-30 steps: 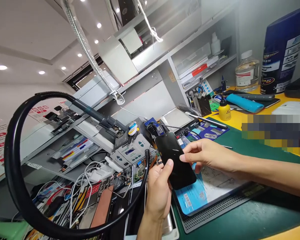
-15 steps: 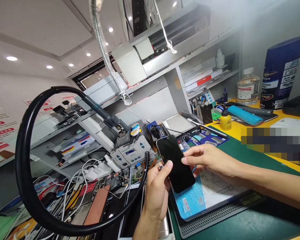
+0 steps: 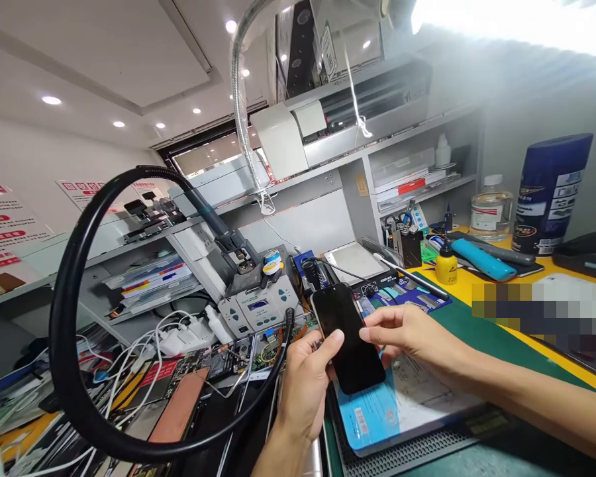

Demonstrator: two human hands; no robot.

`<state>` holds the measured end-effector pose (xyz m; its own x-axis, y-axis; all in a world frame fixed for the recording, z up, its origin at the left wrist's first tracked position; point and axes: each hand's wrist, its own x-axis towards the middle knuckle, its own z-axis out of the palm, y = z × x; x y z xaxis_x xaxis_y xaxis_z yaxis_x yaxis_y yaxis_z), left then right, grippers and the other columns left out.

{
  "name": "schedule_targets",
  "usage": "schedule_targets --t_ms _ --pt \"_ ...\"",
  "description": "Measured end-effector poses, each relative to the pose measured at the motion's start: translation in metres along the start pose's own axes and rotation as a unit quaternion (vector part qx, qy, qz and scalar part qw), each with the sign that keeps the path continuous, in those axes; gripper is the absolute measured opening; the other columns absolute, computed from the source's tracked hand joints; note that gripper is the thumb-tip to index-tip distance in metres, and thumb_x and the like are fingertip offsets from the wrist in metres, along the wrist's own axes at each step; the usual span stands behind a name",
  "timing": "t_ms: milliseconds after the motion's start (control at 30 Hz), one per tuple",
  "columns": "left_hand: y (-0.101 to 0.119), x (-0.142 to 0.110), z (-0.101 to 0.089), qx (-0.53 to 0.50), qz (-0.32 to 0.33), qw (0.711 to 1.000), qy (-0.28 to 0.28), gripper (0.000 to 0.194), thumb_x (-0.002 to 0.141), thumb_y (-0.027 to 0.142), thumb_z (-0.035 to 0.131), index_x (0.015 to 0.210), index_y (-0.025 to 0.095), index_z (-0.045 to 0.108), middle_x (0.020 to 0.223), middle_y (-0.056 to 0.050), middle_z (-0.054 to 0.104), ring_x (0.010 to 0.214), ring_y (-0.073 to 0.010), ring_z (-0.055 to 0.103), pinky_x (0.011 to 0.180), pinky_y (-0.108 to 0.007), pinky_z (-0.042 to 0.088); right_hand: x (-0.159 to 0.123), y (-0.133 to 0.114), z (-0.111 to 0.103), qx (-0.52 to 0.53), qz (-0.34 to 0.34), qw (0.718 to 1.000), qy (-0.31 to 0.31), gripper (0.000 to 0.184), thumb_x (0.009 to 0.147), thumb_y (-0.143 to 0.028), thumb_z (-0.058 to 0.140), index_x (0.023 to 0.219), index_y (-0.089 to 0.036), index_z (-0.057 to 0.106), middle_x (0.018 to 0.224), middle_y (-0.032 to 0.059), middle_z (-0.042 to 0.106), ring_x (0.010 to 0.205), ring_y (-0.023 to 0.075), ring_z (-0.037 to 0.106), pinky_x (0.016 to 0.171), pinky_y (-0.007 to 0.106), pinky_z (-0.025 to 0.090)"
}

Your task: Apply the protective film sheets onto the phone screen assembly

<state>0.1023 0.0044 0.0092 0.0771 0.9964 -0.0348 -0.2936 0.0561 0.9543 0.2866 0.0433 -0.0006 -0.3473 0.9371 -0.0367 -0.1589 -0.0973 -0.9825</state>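
A smartphone (image 3: 352,351) with a dark screen is held up between my two hands, tilted to face me. My left hand (image 3: 310,371) grips its left edge, thumb lying on the glass and fingers behind. On the opposite edge, my right hand (image 3: 407,338) pinches the phone with thumb and fingers, some of them hidden behind it. Beneath the phone lies a blue and white printed packet (image 3: 377,421), resting on a grey perforated mat (image 3: 427,454).
A hot-air station (image 3: 261,308) with a thick black looping hose (image 3: 62,318) stands left of the phone. Cables and phone parts (image 3: 179,404) crowd the left side. A yellow bottle (image 3: 446,266), a clear bottle (image 3: 491,209) and a blue spray can (image 3: 551,192) stand at the right.
The camera view has tilted upward, so the background sits lower and a bright lamp shows at top right. Both hands keep their hold on the phone, barely changed.
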Motion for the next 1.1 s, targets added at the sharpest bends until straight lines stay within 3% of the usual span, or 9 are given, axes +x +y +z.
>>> schedule_targets --t_ms 100,367,667,900,1100 --pt "0.001 0.001 0.000 0.002 0.006 1.000 -0.002 0.029 0.079 0.035 0.081 0.095 0.011 0.076 0.081 -0.007 0.072 0.073 -0.0182 0.066 0.071 -0.030 0.054 0.001 0.001 0.000 0.000 -0.001 1.000 -0.007 0.042 0.059 -0.044 0.094 0.076 -0.013 0.072 0.065 -0.0012 0.060 0.058 0.0140 0.055 0.057 0.031 0.052" --pt "0.009 0.003 -0.003 -0.022 0.049 0.998 0.028 0.029 0.090 0.039 0.066 0.096 0.013 0.078 0.083 -0.008 0.073 0.080 -0.0202 0.067 0.070 -0.030 0.054 0.000 0.001 -0.002 0.016 0.003 0.999 -0.040 0.040 0.064 -0.045 0.092 0.077 -0.012 0.075 0.070 0.0045 0.065 0.065 0.0164 0.059 0.059 0.031 0.051" --pt "0.003 0.007 -0.006 0.007 0.095 0.988 0.125 0.028 0.081 0.040 0.074 0.070 0.015 0.069 0.065 -0.001 0.064 0.061 -0.0147 0.056 0.058 -0.026 0.045 -0.002 -0.003 -0.003 0.090 0.066 0.991 -0.076 0.028 0.076 -0.035 0.087 0.084 -0.013 0.073 0.087 0.0076 0.071 0.079 0.0175 0.067 0.059 0.024 0.050" --pt "0.011 0.012 -0.029 0.071 0.201 0.940 0.267 0.039 0.079 0.041 0.074 0.055 0.019 0.053 0.056 0.006 0.047 0.059 -0.0118 0.041 0.057 -0.025 0.035 -0.003 -0.009 -0.008 0.107 0.085 0.989 -0.063 0.027 0.073 -0.035 0.088 0.082 -0.017 0.070 0.081 0.0023 0.066 0.072 0.0147 0.065 0.057 0.023 0.049" --pt "0.028 0.014 -0.044 0.083 0.247 0.902 0.344 0.034 0.078 0.044 0.070 0.059 0.019 0.056 0.059 0.004 0.052 0.061 -0.0137 0.045 0.059 -0.026 0.037 0.006 -0.008 -0.022 0.011 0.119 0.993 -0.026 0.027 0.071 -0.033 0.088 0.079 -0.016 0.069 0.068 0.0024 0.063 0.061 0.0149 0.061 0.048 0.021 0.041"
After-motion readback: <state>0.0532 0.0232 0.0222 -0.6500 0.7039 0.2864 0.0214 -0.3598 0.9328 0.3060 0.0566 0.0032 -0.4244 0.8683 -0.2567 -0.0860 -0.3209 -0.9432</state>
